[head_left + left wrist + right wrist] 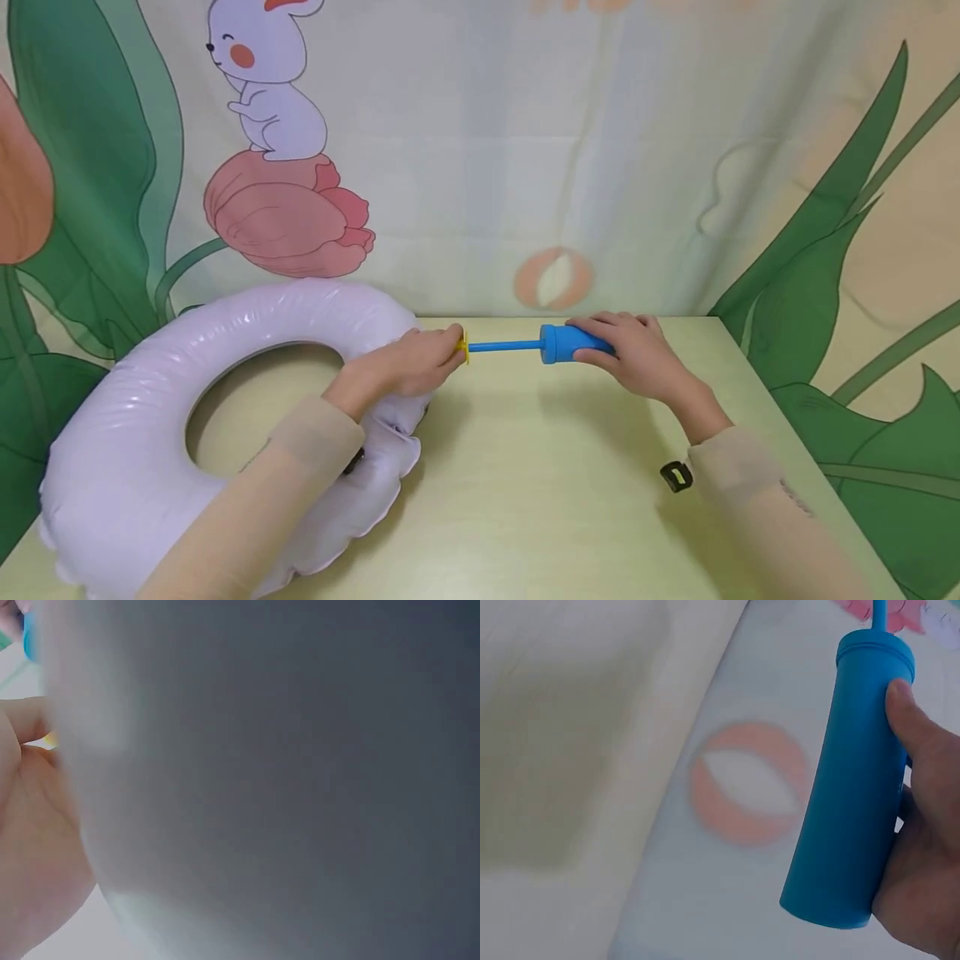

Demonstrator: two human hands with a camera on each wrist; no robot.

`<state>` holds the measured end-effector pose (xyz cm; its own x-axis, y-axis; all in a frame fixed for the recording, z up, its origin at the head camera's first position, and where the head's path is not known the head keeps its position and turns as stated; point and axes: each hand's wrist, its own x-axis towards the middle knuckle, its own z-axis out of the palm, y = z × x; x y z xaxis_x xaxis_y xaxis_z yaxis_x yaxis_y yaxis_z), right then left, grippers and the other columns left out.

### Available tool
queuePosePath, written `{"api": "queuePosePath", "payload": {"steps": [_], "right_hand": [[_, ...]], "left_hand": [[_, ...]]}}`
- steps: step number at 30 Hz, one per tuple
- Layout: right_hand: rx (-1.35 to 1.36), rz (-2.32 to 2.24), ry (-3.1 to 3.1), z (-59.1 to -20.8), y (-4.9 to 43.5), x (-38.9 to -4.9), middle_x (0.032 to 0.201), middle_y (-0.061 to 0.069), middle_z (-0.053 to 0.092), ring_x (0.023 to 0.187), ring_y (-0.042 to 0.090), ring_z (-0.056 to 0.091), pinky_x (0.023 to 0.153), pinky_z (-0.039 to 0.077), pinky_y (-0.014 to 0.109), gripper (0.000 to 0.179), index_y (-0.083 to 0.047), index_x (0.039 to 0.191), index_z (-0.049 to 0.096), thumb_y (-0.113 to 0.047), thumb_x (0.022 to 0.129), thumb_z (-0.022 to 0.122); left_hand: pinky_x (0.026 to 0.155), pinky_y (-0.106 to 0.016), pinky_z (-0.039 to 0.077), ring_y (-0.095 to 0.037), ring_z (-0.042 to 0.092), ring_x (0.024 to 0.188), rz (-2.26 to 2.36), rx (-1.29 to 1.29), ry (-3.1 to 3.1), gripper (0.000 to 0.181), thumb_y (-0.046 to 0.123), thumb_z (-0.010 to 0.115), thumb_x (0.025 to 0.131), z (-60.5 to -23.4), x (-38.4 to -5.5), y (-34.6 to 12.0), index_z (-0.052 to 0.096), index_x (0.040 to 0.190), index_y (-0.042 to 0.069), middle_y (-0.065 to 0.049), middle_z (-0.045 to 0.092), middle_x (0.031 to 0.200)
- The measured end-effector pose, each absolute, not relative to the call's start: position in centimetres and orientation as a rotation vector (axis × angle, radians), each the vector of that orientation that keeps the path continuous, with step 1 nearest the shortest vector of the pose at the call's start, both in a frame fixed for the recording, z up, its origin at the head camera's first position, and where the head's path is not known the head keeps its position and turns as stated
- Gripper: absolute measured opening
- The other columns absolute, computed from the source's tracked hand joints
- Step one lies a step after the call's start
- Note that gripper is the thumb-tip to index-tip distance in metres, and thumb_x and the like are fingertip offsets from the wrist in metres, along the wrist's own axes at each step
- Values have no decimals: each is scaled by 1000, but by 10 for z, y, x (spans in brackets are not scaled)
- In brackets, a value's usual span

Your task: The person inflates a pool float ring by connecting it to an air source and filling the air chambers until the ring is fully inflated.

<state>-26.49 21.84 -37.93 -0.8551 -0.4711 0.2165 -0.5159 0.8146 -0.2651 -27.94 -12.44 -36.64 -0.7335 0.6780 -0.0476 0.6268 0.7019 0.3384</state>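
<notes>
While the right hand (645, 354) grips the pump (573, 343), its rod (504, 346) stays level.
Left hand (416, 362) seemingly pinches the yellow end (465, 345) by the ring (120, 433); strokes should run straight.

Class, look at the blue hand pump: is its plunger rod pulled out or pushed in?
Pulled out. A length of bare rod shows between the pump barrel in the right hand and the yellow end at the left hand.

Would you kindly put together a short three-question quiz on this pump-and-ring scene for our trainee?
1. True or false: the right hand grips the blue pump barrel.
2. What does the left hand hold? A) the pump's yellow handle end B) a cup
3. Which inflated thing lies under the left forearm?

Key: 1 true; 2 A; 3 the white swim ring, on the table.
</notes>
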Motion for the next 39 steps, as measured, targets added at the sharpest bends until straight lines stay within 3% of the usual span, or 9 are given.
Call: {"api": "queuePosePath", "payload": {"steps": [8,15,22,32,39], "right_hand": [[810,215,-2762,-364,167,-252,133,9,64,117,36,58,98,34,62,52,-18,144,60,-44,99,66],[814,301,-2812,-371,143,-250,135,8,63,117,35,58,95,35,57,52,-19,146,58,-46,101,62],[838,422,-2863,-374,176,-260,139,8,60,129,28,54,102,30,58,54,-23,148,56,-47,100,64],[776,557,-2945,-376,247,-267,141,14,58,128,36,52,102,29,58,55,-18,148,56,-43,100,65],[804,544,-2866,-371,245,-267,141,17,58,129,38,51,102,26,62,53,-15,147,57,-38,100,67]], "left_hand": [[83,-43,40,-20,53,78,523,1076,2738,15,19,41,109,-370,-276,-106,47,109,6,-2,54,82],[79,-42,39,-21,53,76,457,1072,2783,17,21,44,109,-370,-273,-105,47,110,3,-4,52,81],[72,-36,40,-19,50,69,483,1003,2759,20,27,43,110,-370,-274,-111,48,105,7,-2,48,77],[73,-34,40,-19,48,72,521,954,2704,22,30,40,110,-372,-278,-118,45,102,10,-2,44,78],[73,-34,40,-18,48,72,588,976,2684,16,25,42,110,-369,-278,-122,46,104,11,-2,46,80]]}}
